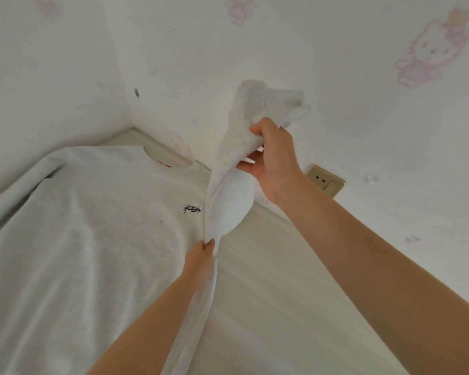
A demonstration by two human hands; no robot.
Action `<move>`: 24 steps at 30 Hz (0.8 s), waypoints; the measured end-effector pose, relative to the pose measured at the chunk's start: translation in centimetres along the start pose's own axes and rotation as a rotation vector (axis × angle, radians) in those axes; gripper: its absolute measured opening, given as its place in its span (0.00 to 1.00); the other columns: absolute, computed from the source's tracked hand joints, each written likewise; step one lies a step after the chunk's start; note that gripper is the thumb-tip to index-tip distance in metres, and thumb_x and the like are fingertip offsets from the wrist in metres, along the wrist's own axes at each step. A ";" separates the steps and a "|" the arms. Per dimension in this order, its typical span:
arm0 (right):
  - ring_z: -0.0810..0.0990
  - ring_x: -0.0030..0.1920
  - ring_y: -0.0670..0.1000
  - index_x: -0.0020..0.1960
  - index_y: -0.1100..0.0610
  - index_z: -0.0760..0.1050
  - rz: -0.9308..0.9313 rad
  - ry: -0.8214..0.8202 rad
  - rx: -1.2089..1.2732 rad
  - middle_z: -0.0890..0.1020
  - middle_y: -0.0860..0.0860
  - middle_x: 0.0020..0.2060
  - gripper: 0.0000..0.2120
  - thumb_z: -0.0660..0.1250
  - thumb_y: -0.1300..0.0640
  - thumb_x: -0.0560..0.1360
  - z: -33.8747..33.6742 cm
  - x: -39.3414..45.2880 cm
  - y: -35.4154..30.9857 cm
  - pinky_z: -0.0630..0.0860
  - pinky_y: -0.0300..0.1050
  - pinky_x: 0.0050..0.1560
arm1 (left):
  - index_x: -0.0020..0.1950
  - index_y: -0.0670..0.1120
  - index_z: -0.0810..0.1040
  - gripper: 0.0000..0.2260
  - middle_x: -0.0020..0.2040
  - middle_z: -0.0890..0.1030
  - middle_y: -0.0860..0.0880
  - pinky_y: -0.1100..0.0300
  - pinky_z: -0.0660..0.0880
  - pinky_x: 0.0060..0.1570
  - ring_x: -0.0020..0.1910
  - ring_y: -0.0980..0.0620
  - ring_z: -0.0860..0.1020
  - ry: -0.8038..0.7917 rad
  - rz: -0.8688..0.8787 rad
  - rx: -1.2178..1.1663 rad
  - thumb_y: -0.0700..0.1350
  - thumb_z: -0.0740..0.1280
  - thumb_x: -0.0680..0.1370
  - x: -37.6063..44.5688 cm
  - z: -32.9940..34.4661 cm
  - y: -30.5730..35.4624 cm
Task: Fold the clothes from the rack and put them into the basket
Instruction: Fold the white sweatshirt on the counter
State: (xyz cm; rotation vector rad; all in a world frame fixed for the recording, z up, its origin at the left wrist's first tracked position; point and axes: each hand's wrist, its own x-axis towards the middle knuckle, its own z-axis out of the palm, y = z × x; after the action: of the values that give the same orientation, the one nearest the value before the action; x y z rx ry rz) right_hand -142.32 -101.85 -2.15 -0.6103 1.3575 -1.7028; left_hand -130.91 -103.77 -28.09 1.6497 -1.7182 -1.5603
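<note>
A pale grey long-sleeved sweatshirt (87, 239) lies spread flat on a light surface, chest up, with a small black logo near its right side. Its right sleeve (228, 201) is lifted off the surface. My right hand (274, 158) grips the sleeve near the cuff, and the cuff end flops above my fingers. Lower down, my left hand (201, 255) pinches the sweatshirt's side edge where the sleeve starts. The other sleeve trails off at the far left. Neither rack nor basket is in view.
The light, faintly striped surface (295, 293) runs into a corner of two white walls with pink cartoon stickers. A gold-framed wall socket (326, 182) sits on the right wall just above the surface, behind my right wrist.
</note>
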 end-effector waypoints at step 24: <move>0.69 0.65 0.60 0.72 0.54 0.61 0.337 -0.360 -1.809 0.70 0.56 0.65 0.24 0.57 0.63 0.76 1.0 14.9 20.6 0.65 0.53 0.67 | 0.47 0.43 0.81 0.11 0.46 0.84 0.46 0.54 0.79 0.50 0.47 0.48 0.82 -0.201 -0.272 -0.258 0.50 0.72 0.74 2.3 -8.0 -5.6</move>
State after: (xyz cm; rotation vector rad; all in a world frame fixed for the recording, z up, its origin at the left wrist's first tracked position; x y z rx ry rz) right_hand -142.80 -115.94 -23.32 -1.3716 2.2404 0.3241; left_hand -122.28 -108.23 -30.72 1.6945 -1.3462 -2.0388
